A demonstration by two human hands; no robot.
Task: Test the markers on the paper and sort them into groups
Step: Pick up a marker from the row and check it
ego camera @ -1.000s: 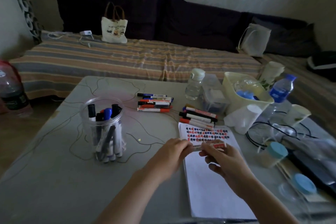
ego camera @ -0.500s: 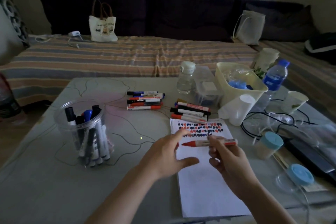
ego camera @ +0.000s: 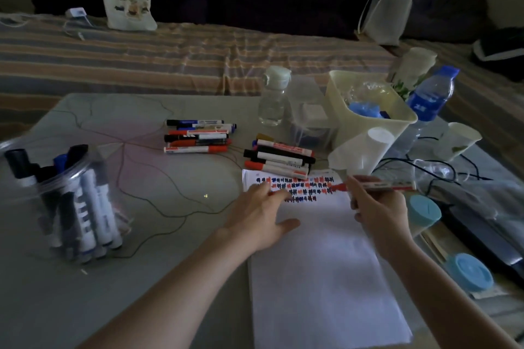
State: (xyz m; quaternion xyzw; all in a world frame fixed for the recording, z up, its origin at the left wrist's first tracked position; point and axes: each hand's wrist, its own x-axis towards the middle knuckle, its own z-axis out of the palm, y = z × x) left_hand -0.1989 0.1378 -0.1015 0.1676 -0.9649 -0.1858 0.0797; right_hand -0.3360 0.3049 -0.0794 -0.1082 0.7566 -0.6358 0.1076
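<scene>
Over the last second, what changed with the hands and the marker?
The hands parted and the red marker was uncapped. The right hand carried its tip up to the marks; the left hand flattened on the paper. Both groups and the jar stayed put.

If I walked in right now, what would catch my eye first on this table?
Probably the paper in front of the person, its top edge crowded with rows of red, blue and black test marks. The right hand holds an uncapped red marker with its tip at those marks, while the left hand rests flat on the sheet. At the far left, a clear jar bristles with more markers.
</scene>
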